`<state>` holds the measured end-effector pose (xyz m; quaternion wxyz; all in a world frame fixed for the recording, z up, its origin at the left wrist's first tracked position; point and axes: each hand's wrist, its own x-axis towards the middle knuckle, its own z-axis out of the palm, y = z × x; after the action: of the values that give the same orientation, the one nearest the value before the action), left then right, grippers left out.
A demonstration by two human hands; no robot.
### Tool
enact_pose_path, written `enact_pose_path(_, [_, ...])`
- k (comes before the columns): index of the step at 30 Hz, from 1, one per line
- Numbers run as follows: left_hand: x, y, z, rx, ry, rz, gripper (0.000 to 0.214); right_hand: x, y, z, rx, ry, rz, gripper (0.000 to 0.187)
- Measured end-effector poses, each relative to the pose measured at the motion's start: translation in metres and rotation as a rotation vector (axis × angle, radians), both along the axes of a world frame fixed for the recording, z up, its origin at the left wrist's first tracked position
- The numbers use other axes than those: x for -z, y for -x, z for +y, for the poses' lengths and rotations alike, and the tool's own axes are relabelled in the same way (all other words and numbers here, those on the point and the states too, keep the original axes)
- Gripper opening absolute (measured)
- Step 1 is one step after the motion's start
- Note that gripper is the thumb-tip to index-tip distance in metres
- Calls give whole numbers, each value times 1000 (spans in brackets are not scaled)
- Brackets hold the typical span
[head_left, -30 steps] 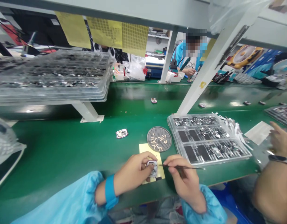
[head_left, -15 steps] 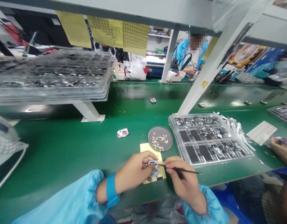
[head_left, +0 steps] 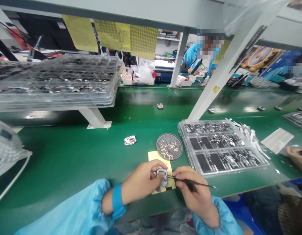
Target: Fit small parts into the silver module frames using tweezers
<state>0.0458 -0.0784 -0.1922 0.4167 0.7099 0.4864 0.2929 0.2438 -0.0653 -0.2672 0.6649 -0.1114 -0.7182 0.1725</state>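
Note:
My left hand pinches a small square silver-framed part over a yellow paper pad at the near edge of the green table. My right hand grips thin black tweezers, whose tip touches the part's right side. Just behind the pad lies a round grey mesh dish with several tiny pale pieces in it. To its right sits a clear plastic tray of small metal and black parts.
A loose silver part lies on the green mat. Stacked clear trays rest on a raised shelf at left. A white post slants up behind the tray. A co-worker's hand is at far right; another person sits beyond.
My hands stay on the part; the tweezers have shifted slightly against it. The co-worker's hand at right has drawn back toward the right edge.

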Motion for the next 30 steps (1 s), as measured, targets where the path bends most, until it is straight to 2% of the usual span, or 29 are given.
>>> enact_pose_path(6, [-8, -5, -4, -54, 12, -24, 38, 1, 0, -1, 2, 17, 27, 32])
enact_pose_path(16, [-13, -2, -5, -26, -38, -66, 52, 3, -1, -2, 4, 34, 11, 31])
enact_pose_path(25, [-14, 1, -3, -24, -49, -86, 57, -2, -1, -1, -98, 40, -26, 27])
enact_pose_path(30, [-20, 1, -2, 15, 19, -165, 58, 3, -1, -1, -215, 157, 69, 17])
